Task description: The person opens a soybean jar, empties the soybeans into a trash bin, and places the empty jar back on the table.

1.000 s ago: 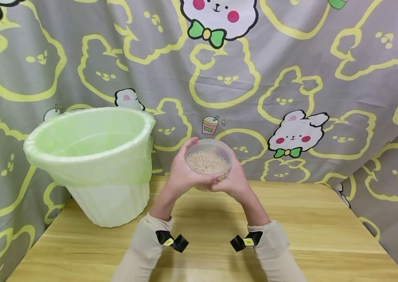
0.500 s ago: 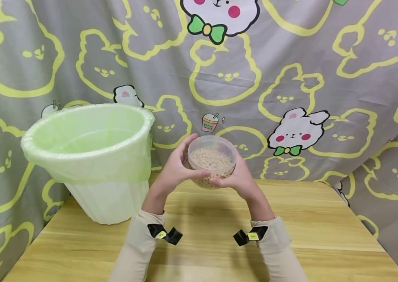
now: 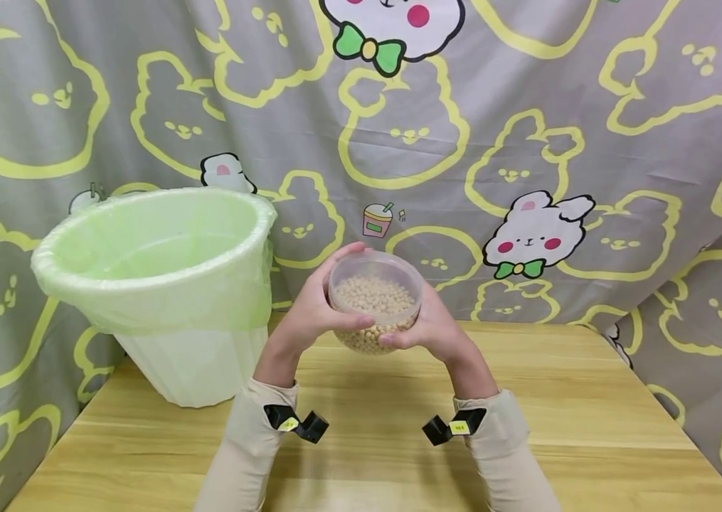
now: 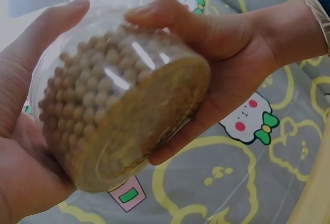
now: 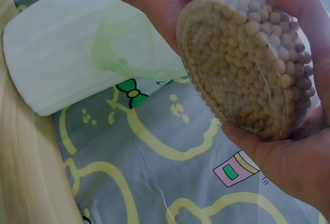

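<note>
A round clear plastic tub (image 3: 376,341) hangs above the table, held between both hands. Small beige balls (image 3: 373,293) fill about half of it or more, seen through the wall and bottom in both wrist views. My left hand (image 3: 312,302) grips its left side, thumb across the near wall. On the opposite side my right hand (image 3: 434,323) holds it, the thumb low on the near wall and fingers curled round behind. The left wrist view shows the tub's underside (image 4: 149,126) tilted toward the camera, with a finger of the right hand (image 4: 227,64) along the base.
A white bin (image 3: 200,370) lined with a pale green bag (image 3: 220,302) stands on the table's left side, its mouth facing up. The wooden table (image 3: 559,427) runs back to a grey cartoon-print curtain (image 3: 412,153), which also hangs at both sides.
The hands keep hold of the tub while it shifts slightly right, then back left and a little lower. Its near wall and the balls inside show more now. The bin stays put.
</note>
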{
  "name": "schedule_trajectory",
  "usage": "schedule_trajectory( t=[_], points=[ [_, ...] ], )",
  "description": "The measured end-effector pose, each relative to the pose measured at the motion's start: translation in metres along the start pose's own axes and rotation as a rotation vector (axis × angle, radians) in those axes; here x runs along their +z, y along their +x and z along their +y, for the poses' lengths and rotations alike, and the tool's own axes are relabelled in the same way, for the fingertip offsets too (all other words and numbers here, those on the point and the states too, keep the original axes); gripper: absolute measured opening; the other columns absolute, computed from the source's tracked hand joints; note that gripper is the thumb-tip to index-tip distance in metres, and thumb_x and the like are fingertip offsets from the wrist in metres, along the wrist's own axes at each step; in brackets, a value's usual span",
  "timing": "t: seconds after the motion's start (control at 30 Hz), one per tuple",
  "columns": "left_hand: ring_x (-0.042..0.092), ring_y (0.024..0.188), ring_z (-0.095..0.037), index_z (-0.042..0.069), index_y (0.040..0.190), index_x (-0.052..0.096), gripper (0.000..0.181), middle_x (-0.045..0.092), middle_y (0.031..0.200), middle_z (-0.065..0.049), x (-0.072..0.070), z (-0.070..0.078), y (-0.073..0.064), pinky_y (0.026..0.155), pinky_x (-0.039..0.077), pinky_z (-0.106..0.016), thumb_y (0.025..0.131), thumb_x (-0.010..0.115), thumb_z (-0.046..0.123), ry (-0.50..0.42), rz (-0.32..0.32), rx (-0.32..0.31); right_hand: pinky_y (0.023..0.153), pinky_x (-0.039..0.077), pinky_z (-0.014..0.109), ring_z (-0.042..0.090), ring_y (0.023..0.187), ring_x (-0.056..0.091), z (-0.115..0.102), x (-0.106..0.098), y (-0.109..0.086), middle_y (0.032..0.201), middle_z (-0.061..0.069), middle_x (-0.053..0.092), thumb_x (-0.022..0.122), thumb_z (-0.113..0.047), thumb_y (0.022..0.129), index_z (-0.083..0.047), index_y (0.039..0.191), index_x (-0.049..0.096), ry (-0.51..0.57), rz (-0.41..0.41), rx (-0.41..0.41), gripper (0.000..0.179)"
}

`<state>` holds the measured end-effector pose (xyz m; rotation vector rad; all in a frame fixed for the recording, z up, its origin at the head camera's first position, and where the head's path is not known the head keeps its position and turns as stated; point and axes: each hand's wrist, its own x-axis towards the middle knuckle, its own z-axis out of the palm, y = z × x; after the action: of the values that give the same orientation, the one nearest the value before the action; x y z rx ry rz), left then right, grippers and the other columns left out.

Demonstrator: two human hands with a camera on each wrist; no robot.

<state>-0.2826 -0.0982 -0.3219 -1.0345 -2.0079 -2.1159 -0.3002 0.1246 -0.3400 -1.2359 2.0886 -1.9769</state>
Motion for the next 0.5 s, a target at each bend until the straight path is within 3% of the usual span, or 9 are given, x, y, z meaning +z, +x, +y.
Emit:
schedule_trajectory(
  t=[0.23,0.5],
  points=[
    [0.052,0.127,-0.031,0.021,0.154,0.038,0.107,0.050,0.149,-0.006,0.0058,-0.0012,0.0006,0.100,0.049,-0.033,0.065,0.097,0.028,0.051,0.109,-0.009,0.102,0.051,0.038,0.032,0.126,0.049,0.0001,0.0035,0.0010,0.144,0.012,0.049,0.093,-0.006,0.062,-0.022,0.154,0.038,-0.010,0.060,0.014,0.108],
    [0.050,0.130,-0.029,0.014,0.157,0.034,0.118,0.047,0.153,-0.007,0.0050,0.0032,-0.0003,0.100,0.050,-0.027,0.063,0.096,0.047,-0.012,0.196,0.027,0.101,0.050,0.034,0.028,0.124,0.051,-0.0015,0.0027,0.0006,0.139,0.012,0.050,0.091,0.001,0.060,-0.018,0.152,0.038,-0.029,0.130,0.032,0.108]
  ],
)
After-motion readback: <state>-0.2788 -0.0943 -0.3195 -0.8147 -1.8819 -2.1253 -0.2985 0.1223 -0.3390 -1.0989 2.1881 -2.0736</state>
